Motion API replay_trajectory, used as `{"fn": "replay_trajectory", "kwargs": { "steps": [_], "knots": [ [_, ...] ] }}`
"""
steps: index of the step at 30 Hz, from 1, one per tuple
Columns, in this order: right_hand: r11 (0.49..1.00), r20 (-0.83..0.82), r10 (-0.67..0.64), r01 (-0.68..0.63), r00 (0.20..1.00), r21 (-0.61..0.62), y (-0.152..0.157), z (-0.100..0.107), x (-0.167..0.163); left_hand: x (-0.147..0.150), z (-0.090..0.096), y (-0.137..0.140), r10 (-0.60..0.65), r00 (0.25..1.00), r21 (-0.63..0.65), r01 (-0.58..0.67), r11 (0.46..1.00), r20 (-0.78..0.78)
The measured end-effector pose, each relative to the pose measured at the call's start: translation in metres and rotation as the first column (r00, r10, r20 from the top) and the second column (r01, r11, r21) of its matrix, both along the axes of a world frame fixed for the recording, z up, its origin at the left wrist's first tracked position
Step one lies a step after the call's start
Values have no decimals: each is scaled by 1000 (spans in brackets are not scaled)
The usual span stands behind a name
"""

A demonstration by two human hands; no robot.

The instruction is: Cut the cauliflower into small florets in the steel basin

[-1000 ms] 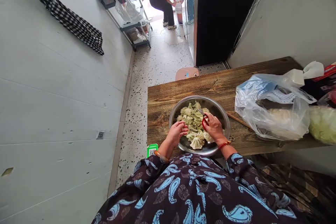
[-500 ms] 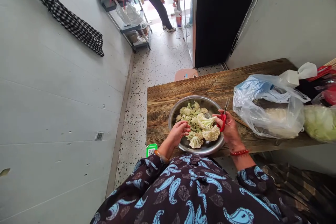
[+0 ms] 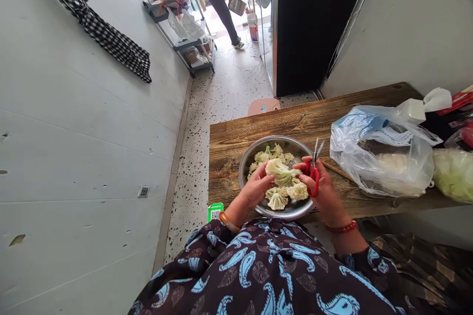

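Observation:
My left hand [image 3: 256, 188] is closed on the head end of a pale cauliflower floret [image 3: 280, 171], held above the metal bowl [image 3: 244, 157]. Red-handled scissors [image 3: 314, 177] are in my right hand [image 3: 323, 189], blades pointing away from me and slightly apart. Fingertips of that same hand also touch the floret's stem. Beneath lie smaller cut cauliflower pieces [image 3: 275, 151] toward the far side of the bowl. Larger cauliflower chunks [image 3: 277, 201] rest at its near side, partly hidden by my hands.
The bowl stands on a wooden table [image 3: 229, 140]. To the right are a clear plastic bag [image 3: 380, 157], a bagged green vegetable [image 3: 454, 172] and a tissue pack [image 3: 412, 110]. A pink stool [image 3: 264, 105] is beyond the table. A person [image 3: 219, 0] stands at the doorway with a pot [image 3: 237, 5].
My left hand has moved right and taken hold of the cauliflower floret, which is now raised. The person at the door has straightened up and holds a pot.

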State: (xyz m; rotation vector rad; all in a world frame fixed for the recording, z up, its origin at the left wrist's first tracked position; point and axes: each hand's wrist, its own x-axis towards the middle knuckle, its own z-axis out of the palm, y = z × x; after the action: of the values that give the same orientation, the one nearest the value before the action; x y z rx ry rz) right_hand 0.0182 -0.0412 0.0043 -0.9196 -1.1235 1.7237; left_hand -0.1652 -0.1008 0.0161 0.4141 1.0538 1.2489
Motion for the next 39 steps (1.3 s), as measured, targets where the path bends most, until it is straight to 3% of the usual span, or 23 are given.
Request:
{"fn": "replay_trajectory", "kwargs": {
  "steps": [3,6,8,11,15,18,21,26,34,36,39],
  "knots": [
    [999,-27,26,-27,999,-42,-3,-1,1,-2,5,2,37,995,56,-32,998,-87],
    [987,-12,-35,33,999,-156,-6,-5,-1,-4,10,3,51,973,155,-16,988,-224],
    [965,-18,-53,47,998,-259,-9,-6,-2,-4,11,4,50,950,213,17,977,-307],
    [919,-64,14,-38,998,-394,-15,-4,-7,-2,11,7,29,921,254,76,964,-388],
    [869,-123,-12,-50,992,-492,-23,1,-17,-1,6,8,1,883,263,138,955,-469],
    [872,-89,-134,75,987,-484,-25,-1,-24,1,0,7,51,822,169,55,984,-567],
    [902,28,-214,208,976,-378,-25,-8,-29,6,-6,6,79,811,56,-58,997,-579],
    [960,180,-181,213,967,-180,-30,-13,-39,17,-4,10,176,852,70,-162,984,-494],
    [915,-84,-118,75,989,-396,-38,-11,-48,14,-8,10,153,878,39,-153,988,-453],
    [907,-87,-122,76,989,-414,-37,-13,-48,13,-11,10,141,845,42,-140,989,-516],
    [911,-33,-137,113,990,-397,-35,-14,-50,12,-10,10,154,727,75,-141,987,-669]
  ]
}}
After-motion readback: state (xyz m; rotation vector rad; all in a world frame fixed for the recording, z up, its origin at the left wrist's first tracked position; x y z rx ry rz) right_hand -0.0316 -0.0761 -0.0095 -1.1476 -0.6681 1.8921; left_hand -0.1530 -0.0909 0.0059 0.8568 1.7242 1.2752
